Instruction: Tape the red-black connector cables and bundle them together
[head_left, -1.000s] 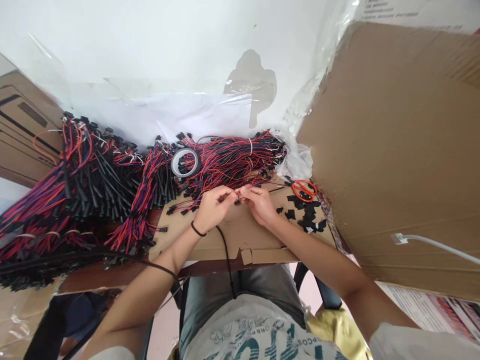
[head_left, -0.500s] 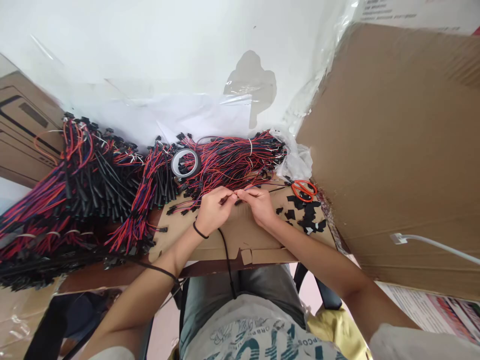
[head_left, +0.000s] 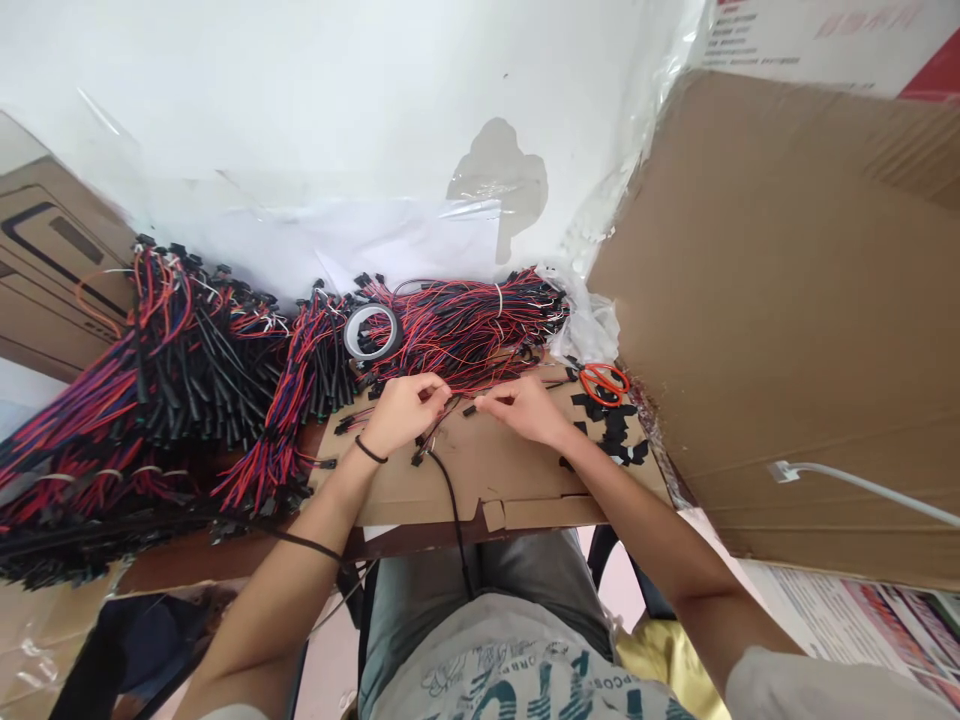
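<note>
My left hand, with a black band at the wrist, is closed in a pinch over the cardboard sheet. Thin dark wires run down from its fingertips towards a black cable, which has small black connectors near its upper end. A short gap away, my right hand also has thumb and forefinger together. Just by its fingertips is a small black connector. Whatever the right fingers hold is too small to make out.
Behind the hands lies a bundle of red and black wires, with a tape roll on it. Orange-handled scissors and black tape scraps lie right. More wire bundles fill the left. A cardboard panel stands right.
My hands have parted: the left moved left, the right slightly right. The wires and connectors at the black cable's upper end have come into sight below the left hand.
</note>
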